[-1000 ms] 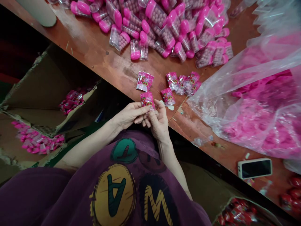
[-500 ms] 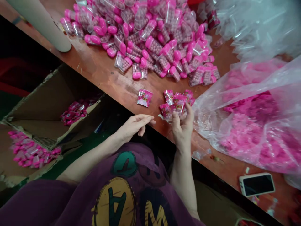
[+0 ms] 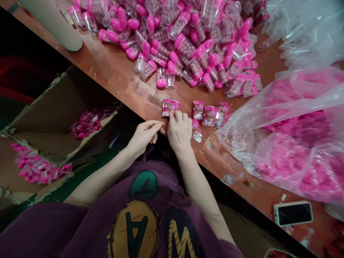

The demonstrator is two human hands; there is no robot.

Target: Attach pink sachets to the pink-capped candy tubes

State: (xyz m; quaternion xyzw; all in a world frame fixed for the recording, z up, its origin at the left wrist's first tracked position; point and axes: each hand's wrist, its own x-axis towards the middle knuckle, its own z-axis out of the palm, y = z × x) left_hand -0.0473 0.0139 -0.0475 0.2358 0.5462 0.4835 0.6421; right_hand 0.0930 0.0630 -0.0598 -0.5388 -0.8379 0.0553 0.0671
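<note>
A pink printed packet [image 3: 170,105] lies flat near the table's front edge. My right hand [image 3: 181,130] reaches over its near side with the fingers bent down and fingertips on it; the tips are partly hidden. Just left of it, my left hand [image 3: 143,136] is at the table edge, thumb and forefinger pressed together. Whether anything small is between them cannot be made out. Right of my right hand lie several more pink packets, including an upright-facing packet [image 3: 198,109], a middle packet [image 3: 210,115] and a lower packet [image 3: 196,129] partly beside my knuckles.
Pink-capped clear bottles [image 3: 185,46] of small balls are heaped at the back. Clear plastic pieces [image 3: 309,32] and a bag [image 3: 303,143] of pink parts are on the right, with a phone [image 3: 293,213]. A pole [image 3: 53,25] stands left, above a cardboard box [image 3: 40,136].
My right hand has moved left from the group of packets, where it held one, to the lone packet. My left hand stays pinched at the table edge. The view has shifted slightly.
</note>
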